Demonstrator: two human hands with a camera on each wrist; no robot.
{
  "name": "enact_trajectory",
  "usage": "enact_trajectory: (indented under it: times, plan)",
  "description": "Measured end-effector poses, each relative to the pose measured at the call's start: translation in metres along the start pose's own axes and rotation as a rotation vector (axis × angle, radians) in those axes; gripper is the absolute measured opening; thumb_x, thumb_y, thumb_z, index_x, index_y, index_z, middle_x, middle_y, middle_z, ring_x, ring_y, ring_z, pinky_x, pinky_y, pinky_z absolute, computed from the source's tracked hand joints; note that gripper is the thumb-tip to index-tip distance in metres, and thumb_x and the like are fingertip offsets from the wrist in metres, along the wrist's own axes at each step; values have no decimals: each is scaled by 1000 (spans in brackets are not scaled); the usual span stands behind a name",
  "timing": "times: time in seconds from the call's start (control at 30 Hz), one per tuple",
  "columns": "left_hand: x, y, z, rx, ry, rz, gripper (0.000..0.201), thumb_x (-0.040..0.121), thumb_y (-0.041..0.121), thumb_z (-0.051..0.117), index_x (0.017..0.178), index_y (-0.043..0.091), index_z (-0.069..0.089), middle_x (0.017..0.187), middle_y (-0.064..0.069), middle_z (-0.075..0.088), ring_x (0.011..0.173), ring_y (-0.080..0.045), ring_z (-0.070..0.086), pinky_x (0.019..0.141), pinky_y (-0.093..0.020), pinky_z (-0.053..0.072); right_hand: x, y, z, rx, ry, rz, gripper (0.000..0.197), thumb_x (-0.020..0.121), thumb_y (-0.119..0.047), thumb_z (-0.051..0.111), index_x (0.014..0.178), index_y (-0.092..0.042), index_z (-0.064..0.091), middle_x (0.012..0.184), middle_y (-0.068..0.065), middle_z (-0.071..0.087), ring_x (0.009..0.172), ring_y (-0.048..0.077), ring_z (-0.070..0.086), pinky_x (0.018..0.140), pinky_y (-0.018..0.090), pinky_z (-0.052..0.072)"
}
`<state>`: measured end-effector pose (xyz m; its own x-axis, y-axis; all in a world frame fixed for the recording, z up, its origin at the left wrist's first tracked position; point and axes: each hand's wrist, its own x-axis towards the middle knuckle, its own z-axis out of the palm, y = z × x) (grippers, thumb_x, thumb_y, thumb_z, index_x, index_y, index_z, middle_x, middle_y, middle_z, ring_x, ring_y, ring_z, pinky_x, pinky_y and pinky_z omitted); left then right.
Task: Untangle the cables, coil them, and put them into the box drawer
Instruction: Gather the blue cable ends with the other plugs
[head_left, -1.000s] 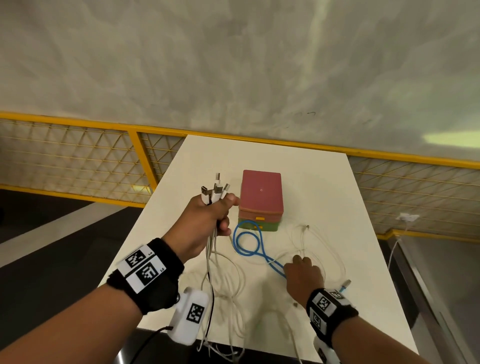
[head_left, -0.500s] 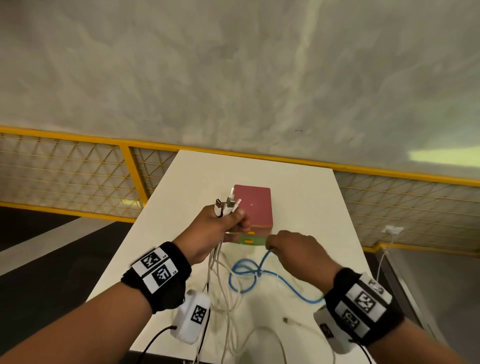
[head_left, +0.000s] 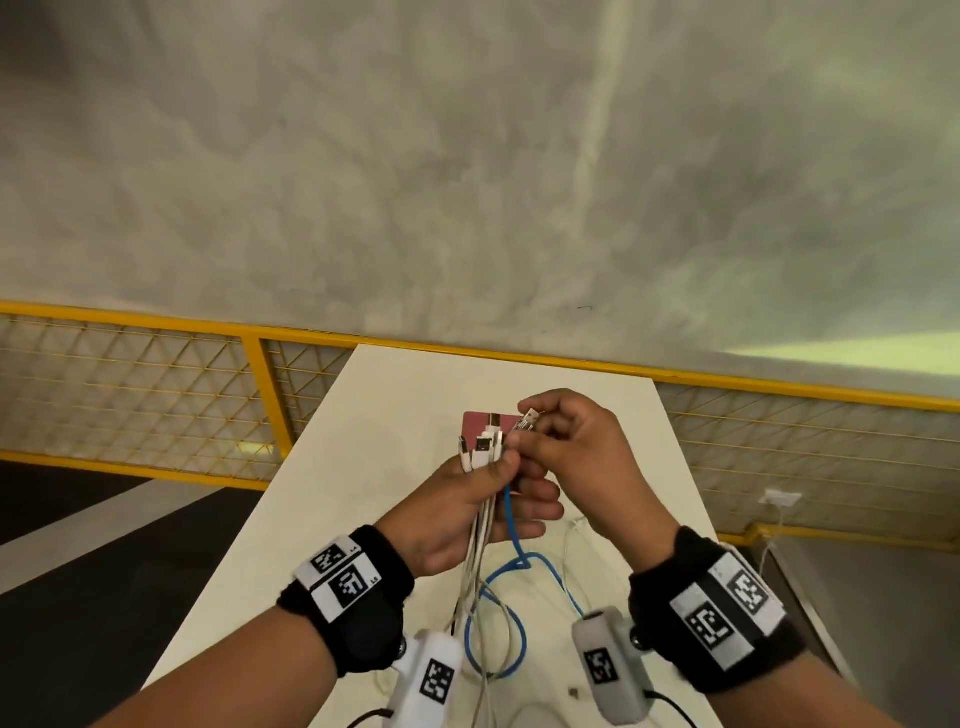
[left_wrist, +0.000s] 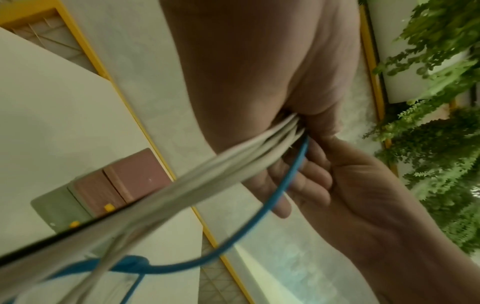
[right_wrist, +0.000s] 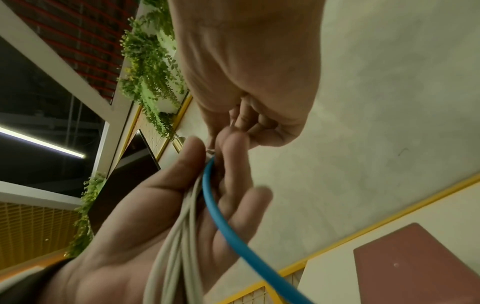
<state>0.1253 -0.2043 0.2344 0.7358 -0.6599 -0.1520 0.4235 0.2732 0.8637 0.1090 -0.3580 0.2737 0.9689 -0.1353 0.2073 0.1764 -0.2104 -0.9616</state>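
My left hand (head_left: 496, 467) grips a bundle of white cables (head_left: 480, 525), their plugs (head_left: 483, 441) sticking up above the fist. My right hand (head_left: 525, 430) pinches the metal plug end of the blue cable (head_left: 514, 530) right beside that bundle. The blue cable hangs down into a knotted loop (head_left: 493, 639) on the white table (head_left: 363, 467). The pink and green drawer box (head_left: 475, 421) stands behind the hands, mostly hidden. In the left wrist view the white cables (left_wrist: 233, 164) and blue cable (left_wrist: 283, 185) leave the fist near the box (left_wrist: 116, 185). The right wrist view shows the blue cable (right_wrist: 215, 205) crossing the left palm.
A yellow mesh railing (head_left: 260, 384) runs behind and beside the table, with a concrete wall beyond. Loose white cable loops (head_left: 566, 551) and a small loose plug (head_left: 574, 692) lie on the table near its front edge. A wall socket (head_left: 779, 500) sits at the right.
My right hand picked the blue cable's end off the table and raised it to the plugs in my left hand. Both hands now sit higher, in front of the box.
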Motion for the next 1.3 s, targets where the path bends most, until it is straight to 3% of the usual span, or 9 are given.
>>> enact_trajectory:
  times: [0.23, 0.33, 0.43, 0.53, 0.7, 0.83, 1.03, 1.17, 1.3]
  plan:
    - [6, 0, 4, -11, 189, 116, 29, 96, 33, 53, 93, 8, 67, 72, -7, 65, 64, -21, 68, 77, -43, 59, -12, 3, 3, 46, 56, 92, 23, 96, -17, 56, 117, -23, 65, 92, -5, 71, 80, 5, 67, 54, 9, 47]
    - [9, 7, -2, -100, 299, 183, 32, 100, 31, 49, 85, 8, 64, 66, -6, 65, 59, -21, 67, 72, -40, 59, -23, 26, 6, 75, 84, 421, 30, 100, -37, 45, 92, -16, 66, 75, 1, 68, 62, 12, 61, 48, 19, 44]
    - [6, 11, -4, -142, 309, 203, 38, 100, 32, 48, 75, 7, 62, 65, -8, 64, 59, -23, 66, 75, -40, 57, -43, 63, 21, 223, -172, 864, 59, 96, -58, 37, 77, -10, 66, 66, 8, 65, 49, 15, 51, 48, 24, 33]
    - [1, 6, 2, -105, 305, 161, 37, 99, 30, 53, 71, 7, 59, 62, -9, 57, 54, -22, 59, 68, -40, 55, -48, 83, 34, 470, -229, 1028, 63, 88, -69, 40, 77, -14, 69, 68, 3, 63, 51, 12, 46, 49, 24, 28]
    - [-21, -20, 6, 11, 269, 57, 37, 83, 38, 65, 60, 11, 55, 52, -8, 42, 43, -20, 41, 50, -31, 40, -19, 60, 33, 814, -146, 970, 46, 92, -38, 45, 58, -14, 65, 50, 3, 58, 43, 17, 51, 54, 26, 35]
    - [-52, -42, -28, 166, 206, -249, 37, 92, 30, 63, 61, 15, 50, 53, -4, 37, 41, -14, 28, 45, -23, 23, 11, 68, 15, 910, 146, 943, 31, 94, -22, 47, 65, -11, 51, 51, 3, 47, 48, 16, 44, 64, 32, 41]
    - [-88, -37, -120, -28, 389, -504, 28, 84, 23, 67, 65, 12, 50, 58, -2, 31, 36, -9, 23, 34, -13, 20, 19, 91, -4, 979, 288, 919, 35, 99, -33, 47, 70, -15, 52, 54, 1, 48, 55, 15, 42, 68, 31, 42]
    - [-93, -19, -148, 91, 620, -454, 30, 95, 25, 60, 71, 13, 48, 57, -2, 38, 35, -8, 24, 34, -13, 20, 17, 93, 4, 1055, 346, 824, 27, 101, -22, 46, 78, -12, 56, 50, -1, 56, 38, 9, 49, 53, 22, 41]
    - [-75, 2, -119, 333, 724, -125, 28, 93, 27, 65, 72, 11, 57, 58, -3, 48, 40, -11, 29, 40, -20, 24, 20, 92, 5, 1047, 310, 783, 20, 99, -23, 49, 85, -14, 61, 56, -3, 61, 36, 3, 48, 36, 14, 35]
